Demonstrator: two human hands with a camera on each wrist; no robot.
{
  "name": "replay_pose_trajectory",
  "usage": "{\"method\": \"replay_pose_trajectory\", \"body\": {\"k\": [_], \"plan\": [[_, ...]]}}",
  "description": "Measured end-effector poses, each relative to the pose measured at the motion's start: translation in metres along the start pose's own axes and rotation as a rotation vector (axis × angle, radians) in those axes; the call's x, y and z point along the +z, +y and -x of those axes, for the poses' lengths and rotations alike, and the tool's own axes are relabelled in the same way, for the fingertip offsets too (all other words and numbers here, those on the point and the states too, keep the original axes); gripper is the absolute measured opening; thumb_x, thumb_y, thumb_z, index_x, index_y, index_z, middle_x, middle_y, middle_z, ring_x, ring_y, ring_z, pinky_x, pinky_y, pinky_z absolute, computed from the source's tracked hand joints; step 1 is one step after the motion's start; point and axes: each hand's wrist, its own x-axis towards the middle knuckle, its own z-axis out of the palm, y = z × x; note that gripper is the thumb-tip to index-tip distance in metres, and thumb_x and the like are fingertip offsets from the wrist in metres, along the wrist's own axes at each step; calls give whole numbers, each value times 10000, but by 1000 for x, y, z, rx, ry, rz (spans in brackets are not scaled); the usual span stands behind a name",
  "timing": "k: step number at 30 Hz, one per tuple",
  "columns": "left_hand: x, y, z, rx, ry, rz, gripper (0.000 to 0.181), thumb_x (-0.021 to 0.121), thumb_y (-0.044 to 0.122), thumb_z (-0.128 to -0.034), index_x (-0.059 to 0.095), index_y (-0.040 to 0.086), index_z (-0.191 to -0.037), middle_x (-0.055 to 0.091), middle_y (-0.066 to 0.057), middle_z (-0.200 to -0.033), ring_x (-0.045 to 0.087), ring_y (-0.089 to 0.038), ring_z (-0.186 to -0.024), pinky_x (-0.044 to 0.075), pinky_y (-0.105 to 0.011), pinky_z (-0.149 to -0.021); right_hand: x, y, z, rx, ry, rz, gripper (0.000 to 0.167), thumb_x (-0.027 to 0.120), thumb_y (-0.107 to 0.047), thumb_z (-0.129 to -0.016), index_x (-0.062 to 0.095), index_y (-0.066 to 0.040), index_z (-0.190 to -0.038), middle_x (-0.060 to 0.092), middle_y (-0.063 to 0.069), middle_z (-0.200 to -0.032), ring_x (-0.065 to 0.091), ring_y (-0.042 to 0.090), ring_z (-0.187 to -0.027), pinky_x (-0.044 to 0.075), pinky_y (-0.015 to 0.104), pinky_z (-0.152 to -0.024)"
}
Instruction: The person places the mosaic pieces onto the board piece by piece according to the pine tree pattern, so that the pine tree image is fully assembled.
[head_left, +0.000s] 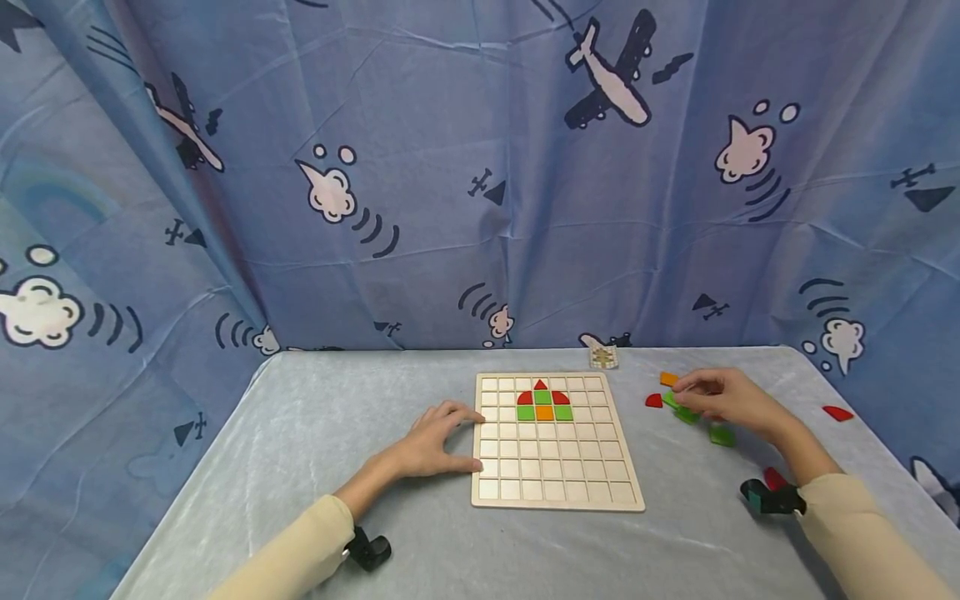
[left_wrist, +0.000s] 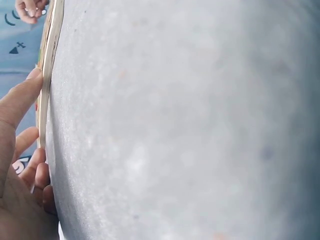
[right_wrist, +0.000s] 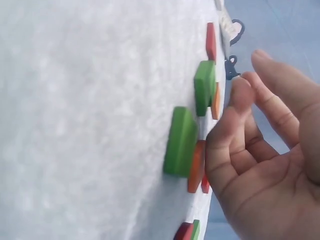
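Observation:
A square wooden grid board (head_left: 555, 454) lies on the table, with red, green and orange tiles (head_left: 544, 412) set in its upper middle. My left hand (head_left: 433, 442) touches the board's left edge with thumb and fingertips spread apart. In the left wrist view its fingers (left_wrist: 20, 102) rest along the board's side. Over the loose pieces right of the board hovers my right hand (head_left: 726, 400), fingers loosely bent. The right wrist view shows no piece between its thumb and fingers (right_wrist: 242, 95). Green pieces (head_left: 686, 414) lie just under it, beside an orange one (head_left: 669, 379).
A small patterned card (head_left: 603, 357) lies behind the board. Loose red pieces are scattered at right: one (head_left: 654, 401) near the board, another (head_left: 837, 413) by the table's right edge, a third (head_left: 775, 478) near the right wrist. A printed blue curtain (head_left: 420, 250) hangs behind the table.

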Motion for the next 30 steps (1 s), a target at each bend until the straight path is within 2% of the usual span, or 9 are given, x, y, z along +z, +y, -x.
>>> {"method": "replay_pose_trajectory", "body": {"k": [6, 10, 13, 15, 17, 20, 22, 27, 30], "plan": [[0, 0, 0, -1, 4, -5, 680, 778, 517, -793, 534, 283, -1383, 479, -7, -1412, 423, -229, -1313, 335, -524, -1077, 2, 0, -4, -10, 5, 7, 432, 713, -341, -904, 659, -33, -1201, 565, 49, -748, 484, 130, -573, 427, 273, -542], [0, 1, 0, 2, 3, -8, 680, 778, 513, -796, 534, 279, -1385, 480, -9, -1413, 425, -232, -1309, 336, -524, -1078, 4, -3, -8, -9, 5, 30, 460, 743, -355, -875, 666, -47, -1207, 497, -6, -674, 449, 115, -532, 403, 267, -519], [-1, 1, 0, 4, 1, -9, 682, 779, 508, -797, 533, 275, -1388, 480, -14, -1415, 425, -236, -1310, 334, -525, -1080, 7, -5, -12, -21, 4, 35, 463, 752, -346, -868, 669, -47, -1210, 476, 0, -651, 400, 92, -500, 380, 269, -501], [0, 1, 0, 6, 1, -11, 684, 779, 505, -798, 532, 270, -1390, 479, -17, -1418, 426, -238, -1311, 334, -528, -1081, 9, -6, -14, -41, 13, 42, 450, 756, -339, -866, 678, -47, -1199, 605, 91, -765, 386, 73, -520, 372, 261, -510], [0, 1, 0, 8, 1, -13, 686, 780, 502, -798, 531, 264, -1391, 478, -20, -1420, 427, -239, -1312, 334, -532, -1081, 11, -7, -15, -70, 20, 62, 420, 754, -324, -870, 689, -48, -1180, 682, 212, -985, 410, 54, -575, 391, 237, -550], [0, 1, -1, 8, 0, -10, 684, 780, 498, -800, 530, 263, -1391, 477, -18, -1422, 425, -241, -1316, 331, -537, -1082, 13, -9, -18, -104, 32, 90, 378, 765, -301, -862, 709, -48, -1137, 620, 264, -1284, 421, 46, -638, 393, 217, -599], [0, 1, 0, 7, -1, -6, 681, 781, 495, -800, 531, 265, -1390, 477, -18, -1423, 424, -243, -1318, 329, -535, -1085, 13, -9, -19, -113, 29, 100, 364, 771, -283, -858, 712, -42, -1124, 632, 255, -1252, 420, 47, -640, 389, 216, -599], [0, 1, 0, 3, 3, -6, 677, 782, 493, -799, 535, 265, -1386, 479, -20, -1422, 428, -244, -1322, 332, -535, -1085, 14, -9, -22, -95, 9, 83, 369, 798, -240, -826, 708, -23, -1111, 631, 139, -944, 402, 54, -580, 348, 235, -533], [1, 2, 0, 1, 4, -6, 675, 784, 491, -797, 538, 266, -1384, 479, -23, -1423, 429, -247, -1325, 329, -535, -1090, 15, -8, -23, -100, 6, 82, 368, 808, -227, -813, 708, -16, -1097, 611, 98, -901, 410, 59, -571, 351, 232, -523]]}}
